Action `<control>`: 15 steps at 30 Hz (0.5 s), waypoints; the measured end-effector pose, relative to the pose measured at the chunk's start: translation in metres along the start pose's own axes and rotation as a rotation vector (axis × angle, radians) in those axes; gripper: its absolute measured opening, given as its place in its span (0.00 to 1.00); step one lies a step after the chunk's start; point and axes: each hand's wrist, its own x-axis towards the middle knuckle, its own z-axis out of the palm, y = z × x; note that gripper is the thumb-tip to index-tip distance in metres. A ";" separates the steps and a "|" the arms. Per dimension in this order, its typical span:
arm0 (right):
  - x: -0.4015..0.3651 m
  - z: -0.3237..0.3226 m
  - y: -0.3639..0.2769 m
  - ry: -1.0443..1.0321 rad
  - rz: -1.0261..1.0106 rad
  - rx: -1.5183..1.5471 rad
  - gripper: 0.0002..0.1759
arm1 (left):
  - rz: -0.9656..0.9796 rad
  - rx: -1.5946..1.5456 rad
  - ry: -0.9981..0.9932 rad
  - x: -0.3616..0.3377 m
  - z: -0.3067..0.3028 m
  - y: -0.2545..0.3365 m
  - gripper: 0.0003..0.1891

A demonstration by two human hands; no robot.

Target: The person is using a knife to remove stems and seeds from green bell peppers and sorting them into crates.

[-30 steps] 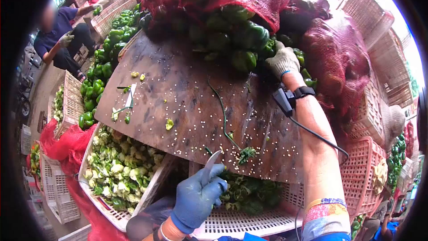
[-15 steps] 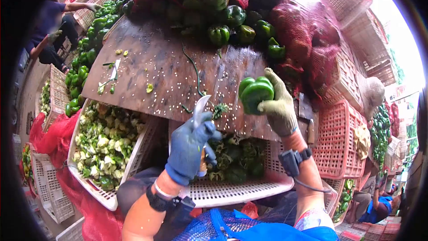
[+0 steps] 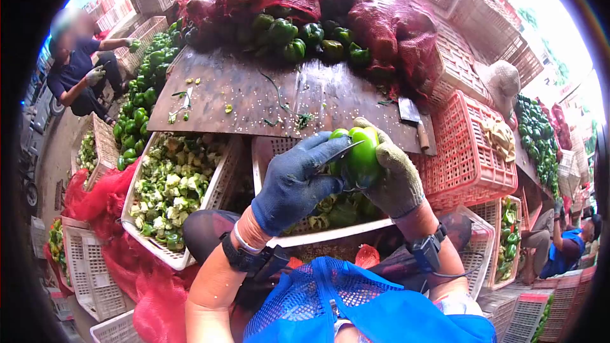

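Observation:
My left hand [image 3: 295, 181], in a blue glove, is closed around a small knife [image 3: 348, 150]; its handle is hidden by my fingers. The thin blade lies against a green bell pepper [image 3: 365, 160]. Wrapped round that pepper from the right is my right hand [image 3: 397, 174] in a pale, soiled work glove. Both hands meet over a white plastic crate [image 3: 330, 235] that holds green peppers and pepper pieces. Behind them slopes a wooden board [image 3: 235, 98], strewn with pale seeds and stem scraps.
A crate [image 3: 130, 219] of cut pepper cores stands at left. Loose peppers [image 3: 294, 49] and red mesh sacks [image 3: 394, 32] line the board's back. A cleaver [image 3: 408, 110] rests near a red crate [image 3: 467, 146]. Co-workers sit at far left [image 3: 82, 79] and far right [image 3: 565, 248].
Both hands have come together, the right bringing the pepper down and inward from over the board. The knife, upright and apart before, now lies against the pepper. The view has shifted.

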 end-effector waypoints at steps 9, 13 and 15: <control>-0.023 0.005 -0.001 0.247 -0.358 -0.402 0.32 | -0.481 0.026 0.221 -0.027 0.030 0.034 0.29; -0.018 0.011 0.001 0.345 -0.606 -0.615 0.31 | -0.356 0.203 0.257 -0.026 0.058 0.014 0.29; -0.011 0.017 0.003 0.397 -0.673 -0.544 0.30 | -0.427 0.177 0.229 -0.031 0.077 0.015 0.30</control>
